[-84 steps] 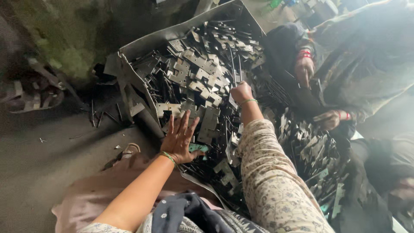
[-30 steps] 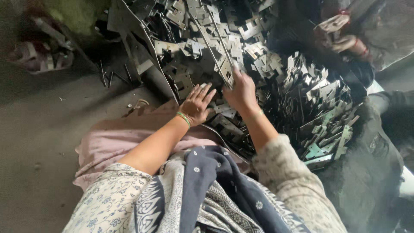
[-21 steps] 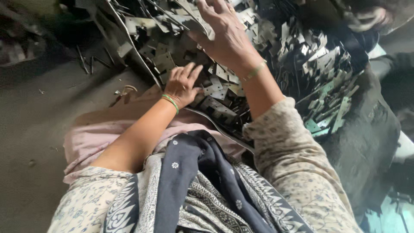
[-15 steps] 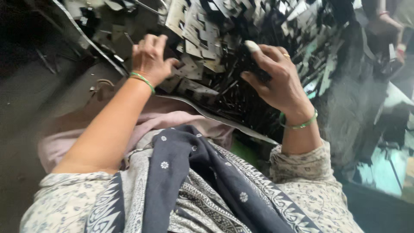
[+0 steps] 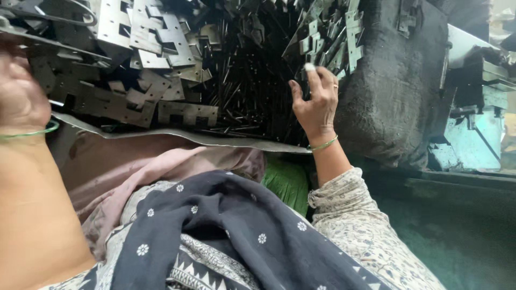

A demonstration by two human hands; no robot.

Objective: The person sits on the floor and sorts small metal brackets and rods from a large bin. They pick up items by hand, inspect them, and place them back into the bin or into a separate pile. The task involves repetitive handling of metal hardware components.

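Over a heap of metal plates (image 5: 134,102), the right hand (image 5: 317,104) rises, fingers (image 5: 312,78) spread, empty; left hand (image 5: 21,102) blurred, grip unclear.

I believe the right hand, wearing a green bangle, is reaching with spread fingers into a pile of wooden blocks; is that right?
Not quite: in the head view the right hand, with its green bangle, reaches with spread fingers into a pile of thin metal pins and flat metal plates, not wooden blocks.

Right hand (image 5: 316,102) now off the flat metal plates (image 5: 134,102), fingers spread over the dark thin rods (image 5: 242,91). Left hand (image 5: 21,102) slid out to the frame's left edge. View swung right, other person's hands gone.
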